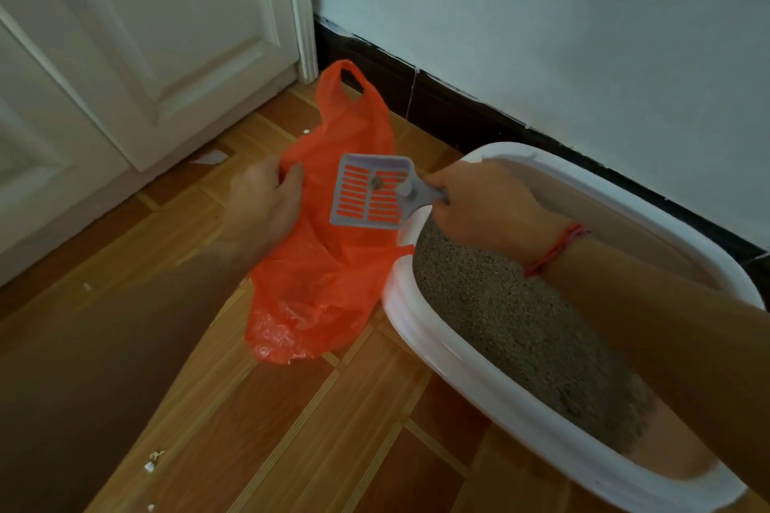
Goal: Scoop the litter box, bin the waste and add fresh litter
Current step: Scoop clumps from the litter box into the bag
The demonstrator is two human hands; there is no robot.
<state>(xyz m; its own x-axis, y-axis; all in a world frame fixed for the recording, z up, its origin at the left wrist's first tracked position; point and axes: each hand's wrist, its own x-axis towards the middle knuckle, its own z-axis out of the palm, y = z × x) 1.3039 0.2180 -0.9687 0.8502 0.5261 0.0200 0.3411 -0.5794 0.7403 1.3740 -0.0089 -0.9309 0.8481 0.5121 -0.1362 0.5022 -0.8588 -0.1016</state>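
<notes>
A white litter box (421, 329) stands on the floor at the right, holding grey litter (512, 317). An orange plastic bag (329, 262) lies on the floor to its left. My right hand (479, 204) grips the handle of a grey slotted scoop (368, 194), held over the bag. A small dark clump (378, 182) sits on the scoop. My left hand (266, 200) pinches the bag's upper left edge. A red band circles my right wrist.
A white door (137, 54) is at the back left, a pale wall with a dark skirting board (458, 108) behind the box. Small white scraps (152, 464) lie on the wooden floor (291, 429).
</notes>
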